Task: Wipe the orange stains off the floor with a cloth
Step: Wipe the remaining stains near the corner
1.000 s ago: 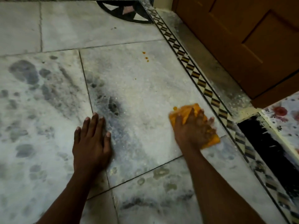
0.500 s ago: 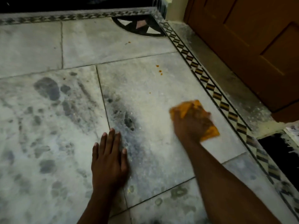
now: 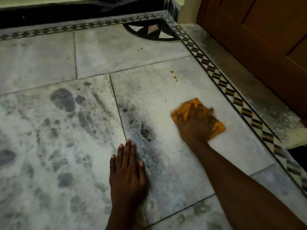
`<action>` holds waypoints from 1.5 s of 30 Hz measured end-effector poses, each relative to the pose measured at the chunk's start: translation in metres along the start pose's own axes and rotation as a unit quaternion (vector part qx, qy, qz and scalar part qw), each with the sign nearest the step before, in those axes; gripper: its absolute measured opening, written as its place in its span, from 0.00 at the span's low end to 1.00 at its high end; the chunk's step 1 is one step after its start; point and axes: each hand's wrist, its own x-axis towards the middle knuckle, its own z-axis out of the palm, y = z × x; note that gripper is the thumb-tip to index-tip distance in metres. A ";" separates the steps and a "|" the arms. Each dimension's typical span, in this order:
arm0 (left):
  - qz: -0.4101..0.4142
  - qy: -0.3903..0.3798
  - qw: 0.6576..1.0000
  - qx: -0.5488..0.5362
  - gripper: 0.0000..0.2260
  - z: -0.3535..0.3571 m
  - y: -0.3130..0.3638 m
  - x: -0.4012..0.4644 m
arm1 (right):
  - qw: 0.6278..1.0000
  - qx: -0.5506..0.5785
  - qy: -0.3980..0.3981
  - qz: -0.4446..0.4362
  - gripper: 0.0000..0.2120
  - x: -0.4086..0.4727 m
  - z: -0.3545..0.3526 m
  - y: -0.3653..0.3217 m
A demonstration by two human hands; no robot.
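Two hands on a pale marble floor (image 3: 93, 52). Right hand (image 3: 194, 125): blurred, fingers spread and pressed flat on top of an orange cloth (image 3: 216, 126); grip wide, nothing plainly curled round the fabric, which shows beyond the fingertips and along the hand's far side. Left hand (image 3: 127, 173): palm down, fingers straight and close together, resting on the bare floor across a tile joint, holding nothing. Orange stains (image 3: 173, 74): a small cluster of spots on the same tile as the cloth, ahead of the right hand and apart from it; one lone speck (image 3: 165, 100) nearer, just off the cloth's far-left corner; another fleck (image 3: 141, 48) on the tile beyond. Patterned border strip (image 3: 222, 83) runs to the right of the cloth, with a wooden door (image 3: 259, 30) past it.
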 end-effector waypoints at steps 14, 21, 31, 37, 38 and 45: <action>-0.005 -0.011 1.000 -0.012 0.29 -0.006 0.004 0.000 | 1.000 0.008 -0.012 -0.012 0.37 0.007 -0.003 0.009; -0.005 -0.010 1.000 -0.022 0.29 -0.014 0.005 0.002 | 0.905 -0.012 -0.020 -0.425 0.30 -0.099 -0.008 0.067; 0.003 0.019 0.987 -0.161 0.29 -0.016 -0.012 0.003 | 0.972 0.013 0.032 -0.232 0.30 -0.045 0.002 -0.019; 0.001 -0.072 0.996 -0.056 0.35 -0.035 -0.038 0.113 | 0.974 0.005 0.011 -0.228 0.31 -0.050 0.006 0.063; 0.009 -0.097 0.995 -0.020 0.36 -0.030 -0.041 0.127 | 0.989 0.000 0.009 -0.147 0.32 -0.025 0.005 0.056; 0.005 -0.031 1.000 0.006 0.30 -0.009 -0.055 0.131 | 0.961 0.026 0.075 -0.263 0.29 0.033 0.026 -0.072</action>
